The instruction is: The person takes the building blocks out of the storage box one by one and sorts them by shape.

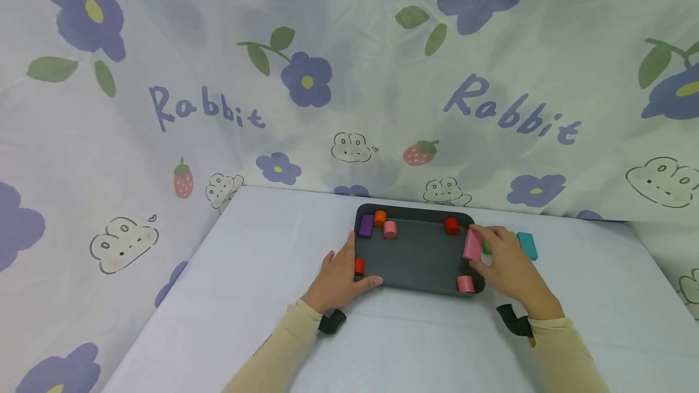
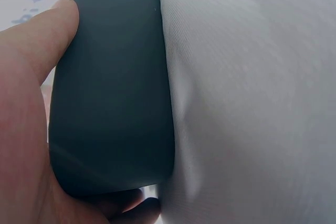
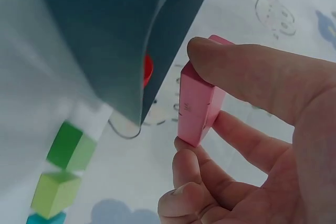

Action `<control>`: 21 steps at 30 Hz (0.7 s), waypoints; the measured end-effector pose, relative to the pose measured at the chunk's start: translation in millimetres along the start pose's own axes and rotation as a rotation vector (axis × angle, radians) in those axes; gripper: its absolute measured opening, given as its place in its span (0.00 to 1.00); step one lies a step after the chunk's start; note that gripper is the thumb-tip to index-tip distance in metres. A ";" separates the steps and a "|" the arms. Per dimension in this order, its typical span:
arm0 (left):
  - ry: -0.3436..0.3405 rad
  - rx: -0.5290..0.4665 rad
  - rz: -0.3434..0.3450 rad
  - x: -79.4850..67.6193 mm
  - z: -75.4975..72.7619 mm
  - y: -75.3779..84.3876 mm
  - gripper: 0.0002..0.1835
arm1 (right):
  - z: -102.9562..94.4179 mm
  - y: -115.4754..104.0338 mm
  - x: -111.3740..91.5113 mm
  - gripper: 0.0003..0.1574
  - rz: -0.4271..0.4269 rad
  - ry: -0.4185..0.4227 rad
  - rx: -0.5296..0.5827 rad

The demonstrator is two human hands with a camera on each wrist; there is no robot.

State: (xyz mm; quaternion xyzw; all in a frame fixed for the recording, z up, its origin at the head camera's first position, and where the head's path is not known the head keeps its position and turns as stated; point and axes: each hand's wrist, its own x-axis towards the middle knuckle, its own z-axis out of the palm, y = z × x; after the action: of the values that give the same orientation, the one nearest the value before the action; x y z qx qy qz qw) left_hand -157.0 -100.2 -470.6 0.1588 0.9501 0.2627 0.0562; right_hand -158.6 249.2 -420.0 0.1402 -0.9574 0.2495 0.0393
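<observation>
My left hand (image 1: pixel 338 278) holds the near left corner of a dark grey tray (image 1: pixel 415 259), fingers along its left side and thumb on the front rim. In the left wrist view the thumb lies against the tray wall (image 2: pixel 110 93), with fingertips showing past its end. My right hand (image 1: pixel 505 265) pinches a pink rectangular block (image 1: pixel 473 244) between thumb and fingertips, at the tray's right rim. The right wrist view shows this pink block (image 3: pixel 197 103) held by its two ends, apart from the tray wall (image 3: pixel 105 35).
Inside the tray are a purple block (image 1: pixel 366 226), an orange cylinder (image 1: pixel 380 218), pink cylinders (image 1: pixel 390 230) and red cylinders (image 1: pixel 452 226). Right of the tray, a green block (image 3: pixel 71 145), a light green block (image 3: pixel 55 195) and a teal block (image 1: pixel 527 246) stand on the white table (image 1: pixel 262 247). A patterned curtain (image 1: pixel 349 90) hangs behind.
</observation>
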 end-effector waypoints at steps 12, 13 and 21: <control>-0.001 0.001 0.003 -0.4 -0.3 0.3 0.63 | -13.3 27.6 -8.0 0.41 -0.003 0.042 -0.040; -0.001 0.001 0.002 -0.4 -0.4 0.5 0.63 | -13.9 30.4 -8.6 0.41 -0.004 0.044 -0.043; -0.001 0.001 0.003 -0.4 -0.2 0.7 0.63 | -18.8 52.7 -11.9 0.43 -0.004 0.052 -0.068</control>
State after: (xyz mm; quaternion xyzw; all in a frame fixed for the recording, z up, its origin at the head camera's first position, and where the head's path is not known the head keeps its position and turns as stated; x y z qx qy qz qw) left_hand -156.4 -99.9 -470.1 0.1605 0.9499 0.2621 0.0561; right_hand -162.3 305.4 -429.9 0.1343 -0.9637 0.2202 0.0693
